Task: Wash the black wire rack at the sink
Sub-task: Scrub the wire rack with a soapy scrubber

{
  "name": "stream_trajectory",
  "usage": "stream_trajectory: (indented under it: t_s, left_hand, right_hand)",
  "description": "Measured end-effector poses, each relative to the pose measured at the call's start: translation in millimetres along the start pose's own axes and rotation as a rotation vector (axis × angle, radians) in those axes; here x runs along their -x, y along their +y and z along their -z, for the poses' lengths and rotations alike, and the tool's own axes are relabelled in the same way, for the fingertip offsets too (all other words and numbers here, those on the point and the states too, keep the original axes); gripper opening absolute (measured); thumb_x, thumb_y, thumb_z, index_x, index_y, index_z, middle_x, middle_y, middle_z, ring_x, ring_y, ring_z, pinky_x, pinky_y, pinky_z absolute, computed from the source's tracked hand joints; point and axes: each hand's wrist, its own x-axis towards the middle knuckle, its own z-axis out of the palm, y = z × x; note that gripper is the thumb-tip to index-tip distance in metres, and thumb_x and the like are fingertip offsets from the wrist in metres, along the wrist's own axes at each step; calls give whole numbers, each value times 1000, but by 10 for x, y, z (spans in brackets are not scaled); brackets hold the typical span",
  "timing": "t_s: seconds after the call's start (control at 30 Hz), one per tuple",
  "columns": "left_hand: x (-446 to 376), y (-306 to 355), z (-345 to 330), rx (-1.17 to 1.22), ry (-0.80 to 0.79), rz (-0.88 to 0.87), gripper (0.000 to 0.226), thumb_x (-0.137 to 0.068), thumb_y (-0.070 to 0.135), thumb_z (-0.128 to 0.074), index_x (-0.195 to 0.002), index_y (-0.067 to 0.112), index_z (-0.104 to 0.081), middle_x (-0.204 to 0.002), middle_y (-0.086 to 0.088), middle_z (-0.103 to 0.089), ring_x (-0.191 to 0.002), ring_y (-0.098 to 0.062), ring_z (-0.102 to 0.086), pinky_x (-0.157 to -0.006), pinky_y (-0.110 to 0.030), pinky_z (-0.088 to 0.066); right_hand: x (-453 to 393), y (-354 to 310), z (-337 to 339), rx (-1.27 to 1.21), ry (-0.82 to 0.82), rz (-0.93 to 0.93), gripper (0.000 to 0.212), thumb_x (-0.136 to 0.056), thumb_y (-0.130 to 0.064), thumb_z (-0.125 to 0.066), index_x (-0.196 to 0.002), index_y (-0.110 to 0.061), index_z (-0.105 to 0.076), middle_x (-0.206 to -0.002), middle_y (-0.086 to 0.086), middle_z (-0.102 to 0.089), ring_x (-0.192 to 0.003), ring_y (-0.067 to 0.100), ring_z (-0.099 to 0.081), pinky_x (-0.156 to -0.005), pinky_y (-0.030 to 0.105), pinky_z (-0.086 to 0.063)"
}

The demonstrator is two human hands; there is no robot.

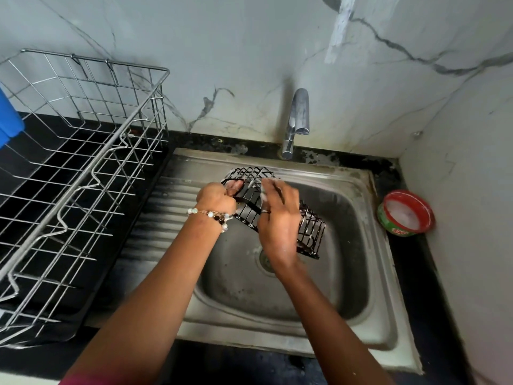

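The black wire rack is held tilted over the steel sink, above the basin. My left hand grips its left end, fingers curled through the wires. My right hand lies across the top of the rack with soapy fingers pressed on the wires; something pale and foamy shows at its fingertips, and I cannot tell whether it is a scrubber or only suds. The hand hides the middle of the rack. No water runs from the tap.
A large steel dish-drying basket stands on the black counter to the left of the sink. A red and green tub of white dish soap sits on the counter at the right. Marble walls close in behind and on the right.
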Motion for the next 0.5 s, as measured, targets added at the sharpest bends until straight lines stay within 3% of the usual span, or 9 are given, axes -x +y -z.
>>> stream_trajectory:
  t_s: [0.03, 0.07, 0.1, 0.17, 0.23, 0.3, 0.33, 0.4, 0.5]
  left_hand:
    - [12, 1, 26, 2, 51, 11, 29, -94, 3, -56, -120, -9, -60, -118, -14, -62, -102, -8, -63, -73, -11, -41]
    - [39, -15, 66, 43, 59, 14, 25, -94, 3, -56, -116, -5, -63, -123, -11, -62, -113, -15, -59, -77, -11, -38]
    - [-99, -29, 77, 0, 58, -25, 20, -95, 2, -52, -111, -4, -64, -131, -13, -59, -113, -18, -58, -80, -12, -38]
    - [-200, -72, 134, -36, 25, -97, 19, -97, -2, -47, -81, 0, -58, -131, -12, -57, -90, -16, -58, -67, -8, -42]
    - [-226, -69, 193, -87, 112, -146, 30, -94, 3, -54, -66, 9, -44, -88, -7, -63, -82, -16, -51, -63, -9, -37]
    - [-269, -96, 231, -89, 69, -154, 35, -95, 4, -53, -63, 8, -39, -59, 2, -50, -67, -12, -53, -56, -9, -34]
    - [-242, -75, 231, -121, 75, -132, 36, -95, 1, -52, -63, 8, -39, -55, 3, -49, -59, -10, -53, -54, -9, -35]
    - [-279, -114, 179, -110, 105, -107, 33, -93, 4, -56, -64, 10, -41, -65, 1, -48, -65, -12, -50, -57, -6, -35]
    - [-285, -198, 148, -183, 101, -108, 32, -92, 8, -58, -65, 11, -42, -67, 3, -41, -72, -13, -50, -58, -7, -31]
  right_hand:
    - [-11, 21, -8, -42, 19, 29, 60, -60, 28, -56, -114, 2, -66, -113, 18, -63, -103, 21, -45, -90, 21, -39]
    - [-10, 41, -3, -31, -3, 71, 62, -60, 28, -55, -115, 2, -65, -114, 18, -62, -103, 22, -46, -93, 23, -39]
    - [34, 103, 2, -15, -23, 117, 64, -59, 28, -52, -115, 1, -65, -115, 18, -61, -103, 23, -46, -94, 24, -39]
    - [145, 333, 36, 7, -62, 131, 64, -56, 27, -50, -113, 2, -66, -114, 19, -61, -103, 23, -46, -92, 27, -41]
    - [241, 550, 81, 29, -89, 1, 64, -52, 26, -53, -111, 2, -67, -111, 20, -62, -103, 23, -46, -88, 32, -47]
    - [289, 700, 92, 59, -86, -109, 62, -53, 24, -53, -109, 2, -68, -108, 22, -63, -102, 26, -49, -85, 39, -48]
    - [273, 720, 87, 75, -86, -142, 59, -54, 23, -53, -108, 2, -68, -107, 22, -64, -100, 30, -53, -85, 39, -48]
    - [178, 624, 34, 78, -58, -226, 55, -58, 23, -54, -107, 1, -69, -105, 21, -65, -97, 36, -58, -84, 35, -50]
    - [-9, 306, -52, 40, -2, -235, 53, -63, 24, -57, -108, -2, -69, -107, 18, -65, -98, 34, -57, -82, 14, -36]
